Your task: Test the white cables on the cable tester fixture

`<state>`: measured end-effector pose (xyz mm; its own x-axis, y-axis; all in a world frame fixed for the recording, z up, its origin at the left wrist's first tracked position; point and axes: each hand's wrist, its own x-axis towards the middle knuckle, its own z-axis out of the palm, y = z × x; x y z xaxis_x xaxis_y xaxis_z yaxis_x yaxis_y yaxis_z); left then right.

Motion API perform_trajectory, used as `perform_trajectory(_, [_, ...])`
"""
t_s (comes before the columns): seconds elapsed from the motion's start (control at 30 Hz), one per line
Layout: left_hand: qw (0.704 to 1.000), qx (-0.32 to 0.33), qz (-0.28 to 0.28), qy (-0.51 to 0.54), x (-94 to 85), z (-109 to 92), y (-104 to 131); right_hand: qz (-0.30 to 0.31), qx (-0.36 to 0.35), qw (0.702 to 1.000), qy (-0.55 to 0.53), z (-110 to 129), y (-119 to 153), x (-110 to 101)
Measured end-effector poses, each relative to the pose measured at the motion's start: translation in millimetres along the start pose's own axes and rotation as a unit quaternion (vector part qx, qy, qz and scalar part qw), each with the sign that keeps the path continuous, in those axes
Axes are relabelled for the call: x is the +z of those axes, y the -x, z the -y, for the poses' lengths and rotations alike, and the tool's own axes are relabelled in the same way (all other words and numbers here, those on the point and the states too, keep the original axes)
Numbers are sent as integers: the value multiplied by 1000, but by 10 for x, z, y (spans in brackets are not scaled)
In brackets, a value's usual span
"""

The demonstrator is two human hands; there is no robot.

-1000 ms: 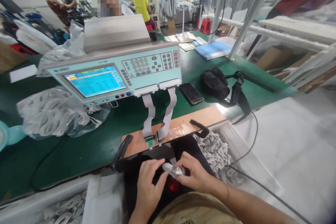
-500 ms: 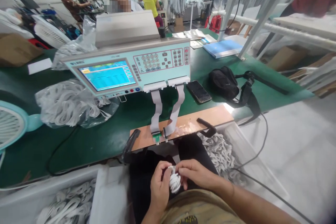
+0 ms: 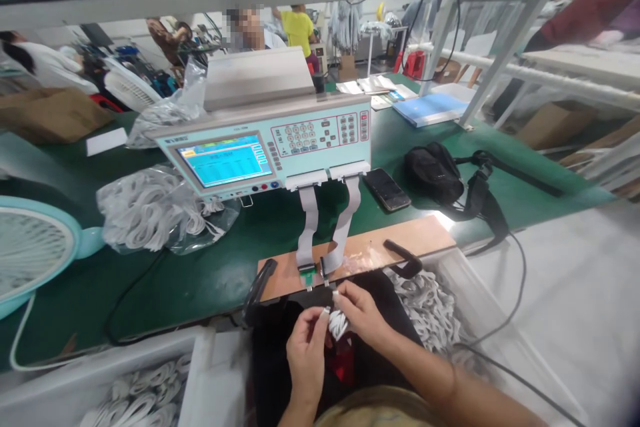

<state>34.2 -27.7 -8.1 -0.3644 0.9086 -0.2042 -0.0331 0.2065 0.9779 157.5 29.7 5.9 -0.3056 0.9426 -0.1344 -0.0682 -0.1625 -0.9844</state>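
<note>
At my far left a round turquoise fan (image 3: 35, 253) stood by the green desk (image 3: 210, 290), and a white plastic bin (image 3: 204, 347) of looped pale cables sat below the desk's front edge. A clear plastic bag (image 3: 150, 210) of whitish cables lay on the desk, beside a pale turquoise tester (image 3: 260, 147) with a lit blue screen.

My left hand (image 3: 307, 345) had its grip closed, thumb and fingers pinching one short end of a coiled white cable (image 3: 339, 325). The cable hung between my hands, above my dark-clothed lap and just in front of the copper-coloured board (image 3: 360, 250). It was a small, compact bundle, its thin, smooth strands looped tightly over one another, with a pale tip standing up at each side. My right hand (image 3: 364, 312) had its grip closed on the other tip.

Farther right, a black smartphone (image 3: 387, 189) lay near a black fabric pouch (image 3: 434, 172), and a second white bin (image 3: 477, 285) held a heap of grey-white cables.
</note>
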Motion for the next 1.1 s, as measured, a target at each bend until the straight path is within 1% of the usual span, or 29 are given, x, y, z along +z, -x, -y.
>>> perform_trajectory(0.1, [999, -20, -7, 38, -20, 5, -107, -15, 41, 998, -41, 4, -85, 81])
perform_trajectory(0.17, [999, -24, -6, 46, -51, 7, -173, -33, 48, 997, -52, 33, -121, 125])
perform_trajectory(0.3, [999, -16, 29, 21, -118, 2, -252, -57, 46, 996, -59, 74, -143, 163])
perform_trajectory(0.43, [998, -4, 65, -23, -140, -30, -268, -72, 59, 993, -74, 68, -131, 142])
perform_trajectory(0.53, [995, 7, 92, -50, -149, -106, -275, -71, 64, 992, -77, 74, -137, 135])
perform_trajectory(0.63, [988, 33, 129, -73, -194, -233, -302, -70, 69, 991, -90, 97, -161, 159])
perform_trajectory(0.77, [979, 67, 172, -90, -267, -380, -360, -92, 95, 979, -157, 106, -186, 222])
perform_trajectory(0.83, [980, 70, 162, -88, -269, -398, -386, -102, 104, 970, -193, 90, -189, 247])
perform_trajectory(0.9, [986, 74, 127, -85, -243, -375, -404, -107, 108, 965, -212, 72, -185, 261])
perform_trajectory(1.1, [994, 85, 27, -66, -122, -191, -377, -96, 97, 971, -196, 92, -154, 254])
